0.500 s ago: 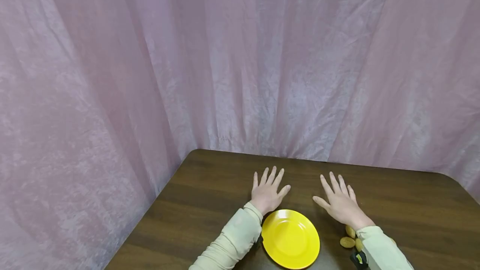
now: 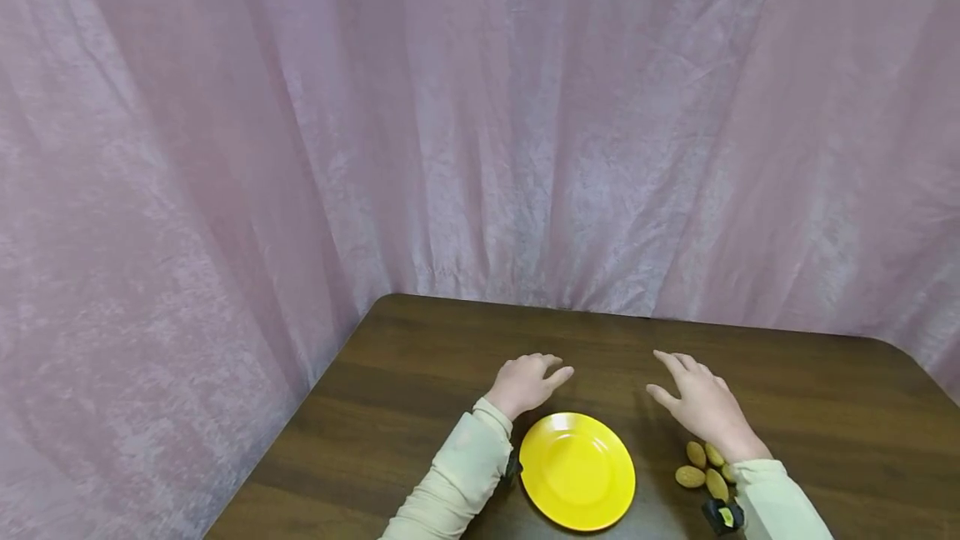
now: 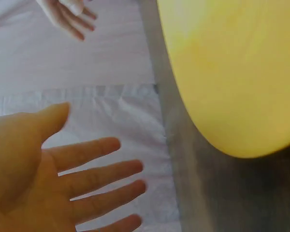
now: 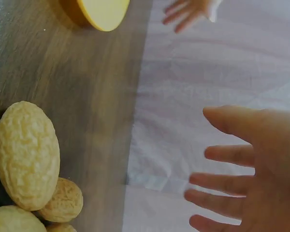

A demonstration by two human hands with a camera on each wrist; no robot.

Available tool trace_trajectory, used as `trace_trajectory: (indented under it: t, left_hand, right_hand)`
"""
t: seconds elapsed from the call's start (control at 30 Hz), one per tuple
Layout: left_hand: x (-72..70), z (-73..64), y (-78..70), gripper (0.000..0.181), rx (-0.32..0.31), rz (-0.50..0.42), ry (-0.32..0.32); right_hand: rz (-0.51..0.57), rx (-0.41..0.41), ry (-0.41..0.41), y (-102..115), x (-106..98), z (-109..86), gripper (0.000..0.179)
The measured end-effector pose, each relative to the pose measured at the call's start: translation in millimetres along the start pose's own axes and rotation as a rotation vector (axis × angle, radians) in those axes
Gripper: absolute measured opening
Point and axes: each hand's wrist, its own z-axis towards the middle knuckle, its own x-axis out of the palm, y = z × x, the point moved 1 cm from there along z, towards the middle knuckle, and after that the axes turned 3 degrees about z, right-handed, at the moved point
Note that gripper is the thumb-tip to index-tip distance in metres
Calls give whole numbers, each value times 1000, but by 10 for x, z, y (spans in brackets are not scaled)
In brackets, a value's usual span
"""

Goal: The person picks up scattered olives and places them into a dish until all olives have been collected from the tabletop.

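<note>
Above the far left rim of a yellow plate is my left hand, its fingers spread and bending slightly downward with nothing in them. The left wrist view shows the left palm beside the plate. My right hand hovers over the table to the right of the plate, fingers relaxed and holding nothing. Just below its wrist lies a small cluster of several tan, wrinkled oval pieces that look like walnuts or almonds in shell. One large textured piece fills the lower left of the right wrist view.
Everything lies on a dark brown wooden table with rounded far corners. A pink velvety curtain hangs behind the table and along its left side.
Both hands have shifted from flat and outstretched to raised wrists with softly bent fingers. The right hand has moved a little to the right, uncovering more of the tan pieces.
</note>
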Motion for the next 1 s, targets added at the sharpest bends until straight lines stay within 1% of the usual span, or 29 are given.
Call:
trace_trajectory:
  t: [0.1,0.17,0.27,0.33,0.43,0.53,0.6,0.67,0.8,0.9,1.0]
  left_hand:
    - [-21,-21,27,42,-10,-38,15]
    - [-13,-40,39,39,-14,-43,37]
    - [17,-86,47,36,-15,-15,88]
    - [34,-121,63,36,-22,-10,147]
    - [43,-170,127,40,-49,-100,283]
    - [53,-201,230,44,-70,-267,418]
    - [72,-211,310,43,-58,-356,470]
    - [104,-213,388,41,-27,-411,486]
    - [165,-217,512,38,18,-462,489]
    - [193,-205,562,39,38,-499,489]
    - [199,-180,590,40,64,-532,498]
  right_hand:
    - [15,2,8,-29,-23,-18,51]
    - [45,0,34,-57,-28,-49,46]
    - [108,0,104,-114,-27,-105,40]
    - [139,4,161,-152,-25,-143,35]
    - [153,3,225,-222,-18,-178,24]
    - [155,-18,271,-300,2,-215,12]
    - [167,-43,299,-347,28,-247,10]
    - [168,-84,313,-377,62,-273,9]
    - [161,-152,328,-381,134,-286,7]
    - [159,-180,319,-364,151,-273,6]
    - [163,-196,302,-358,127,-258,6]
